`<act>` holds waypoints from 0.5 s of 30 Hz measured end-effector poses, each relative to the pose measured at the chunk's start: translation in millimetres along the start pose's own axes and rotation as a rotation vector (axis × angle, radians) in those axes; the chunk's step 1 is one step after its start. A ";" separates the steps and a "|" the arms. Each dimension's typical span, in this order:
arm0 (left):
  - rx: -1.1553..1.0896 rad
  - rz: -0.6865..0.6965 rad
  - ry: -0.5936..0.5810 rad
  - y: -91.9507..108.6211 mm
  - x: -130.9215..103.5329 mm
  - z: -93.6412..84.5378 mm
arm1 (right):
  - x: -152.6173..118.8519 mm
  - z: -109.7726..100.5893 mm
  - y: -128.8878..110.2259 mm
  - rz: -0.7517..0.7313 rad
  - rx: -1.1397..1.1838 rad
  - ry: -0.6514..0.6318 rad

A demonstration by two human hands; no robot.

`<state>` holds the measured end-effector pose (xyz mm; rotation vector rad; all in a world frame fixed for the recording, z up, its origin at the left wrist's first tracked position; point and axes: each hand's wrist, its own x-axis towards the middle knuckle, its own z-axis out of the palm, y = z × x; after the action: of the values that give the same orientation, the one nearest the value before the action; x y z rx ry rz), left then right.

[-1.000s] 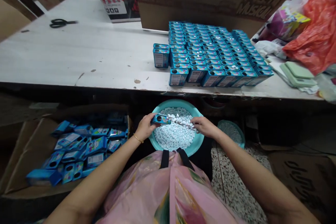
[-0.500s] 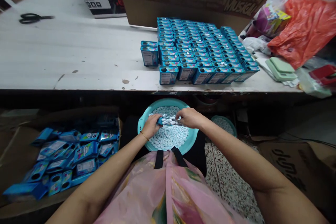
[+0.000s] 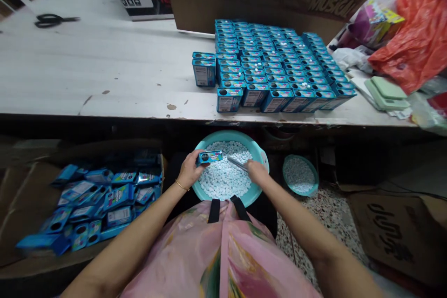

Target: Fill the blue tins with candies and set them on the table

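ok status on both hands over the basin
Left hand holds blue box. Right hand holds thin tool in candy basin. Nothing blocking.

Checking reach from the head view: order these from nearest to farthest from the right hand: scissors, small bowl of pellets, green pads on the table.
From the right hand:
1. Small bowl of pellets, on the floor just to its right.
2. Green pads, on the table's right end.
3. Scissors, far left corner of the table.

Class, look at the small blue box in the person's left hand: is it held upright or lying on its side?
On its side. The blue box lies lengthwise in the left hand, its round hole facing the camera, above the teal basin.
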<state>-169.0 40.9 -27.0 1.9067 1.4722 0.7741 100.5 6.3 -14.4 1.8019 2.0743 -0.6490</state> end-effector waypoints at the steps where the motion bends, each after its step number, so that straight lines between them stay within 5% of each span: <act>1: -0.020 -0.001 0.009 -2.2 -1.0 -1.7 | 6.8 16.6 -11.4 -0.004 -0.006 -0.016; 6: -0.090 -0.045 0.057 -9.2 -1.7 -4.1 | 16.4 62.0 -48.2 -0.115 0.064 -0.053; 15: -0.167 -0.087 0.071 -5.0 2.6 -9.0 | 17.7 66.1 -15.1 -0.202 0.316 -0.118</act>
<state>-178.3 45.4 -24.8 1.6958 1.4735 0.9035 79.1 -15.3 -77.6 1.6688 2.1884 -1.1663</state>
